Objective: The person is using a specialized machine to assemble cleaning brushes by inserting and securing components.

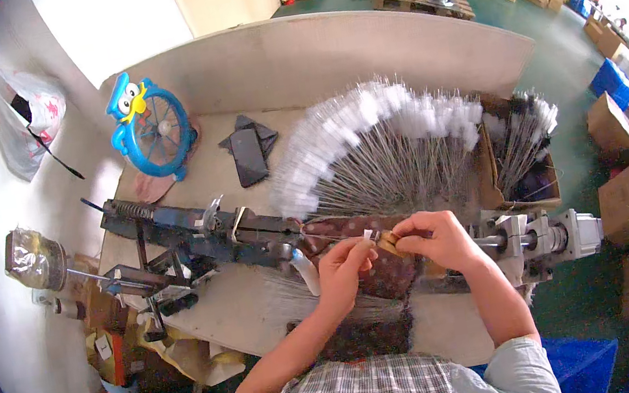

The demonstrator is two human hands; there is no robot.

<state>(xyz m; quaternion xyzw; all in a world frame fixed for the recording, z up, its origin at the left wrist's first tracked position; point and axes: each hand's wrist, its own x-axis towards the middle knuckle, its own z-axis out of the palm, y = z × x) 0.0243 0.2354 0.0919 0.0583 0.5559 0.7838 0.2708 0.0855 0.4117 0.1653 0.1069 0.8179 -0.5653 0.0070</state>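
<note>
- The left forearm reaches up and rightward from the lower edge, its sleeve near the elbow.
- The left hand (342, 274) is turned inward, fingers curled, thumb and forefinger pinching a small white piece (368, 234) at their tips.
- The right forearm rises steeply and leans left; the right hand (438, 237) is bent over, knuckles up, pointing left.
- Its thumb and fingers close on a round tan knob (388, 241), just beside the white piece.
- The two sets of fingertips nearly meet, above a dark brown cloth (389, 277).
- Left of the hands lies a long black machine (205, 234); right of them, a silver motor part (535, 236).
- Beyond them fans a heap of white-tipped wire brushes (400, 162).
</note>
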